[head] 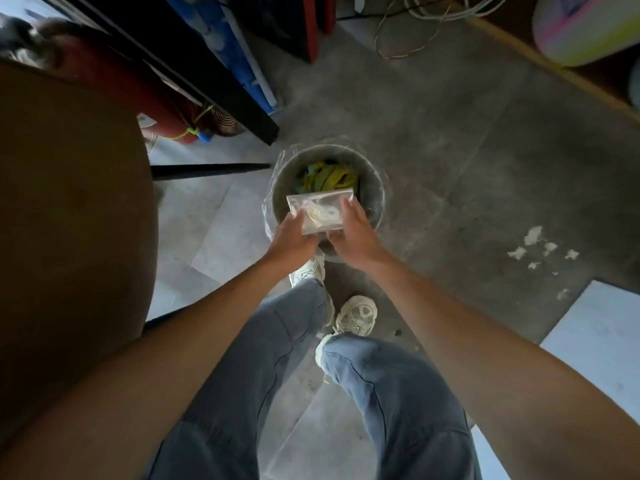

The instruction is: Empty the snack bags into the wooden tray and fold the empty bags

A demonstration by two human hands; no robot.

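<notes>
Left hand point(290, 237): grip holds the flat clear plastic bag point(320, 213) — bag's contents unclear.
Right hand point(353, 233): grip holds the same bag — above round grey bin point(375, 202).

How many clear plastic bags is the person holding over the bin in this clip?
1. A folded clear bag is held flat between the left hand and right hand, above the lined bin. More could be stacked underneath, unseen.

Both arms are left bare to the upper edge of what is seen; no sleeve, watch or ring is visible on the left hand point(292, 237) or the right hand point(353, 233). Loose blue-grey jeans point(391, 393) are worn (dark seams run down each leg). Pale cream trainers point(356, 315) with chunky moulded panels and light laces are worn.
</notes>
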